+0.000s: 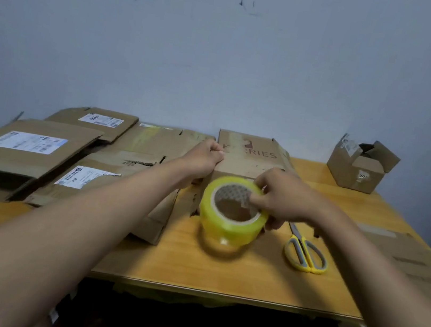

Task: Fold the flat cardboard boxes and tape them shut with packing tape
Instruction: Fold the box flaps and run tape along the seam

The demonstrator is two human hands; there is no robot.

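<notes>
While the left hand (206,154) pressed, fisted, on the box (249,155) at the table's (220,273) back, the right hand (280,198) gripped the tape (231,216), seemingly just above the tabletop.

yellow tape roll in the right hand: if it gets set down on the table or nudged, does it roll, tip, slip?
The tape roll is round, so on its edge it would probably roll. It looks wide for its diameter, so flat on the table it likely sits stable. The glossy wrap may be slick; the right hand grips through the core, which seems surer.
</notes>
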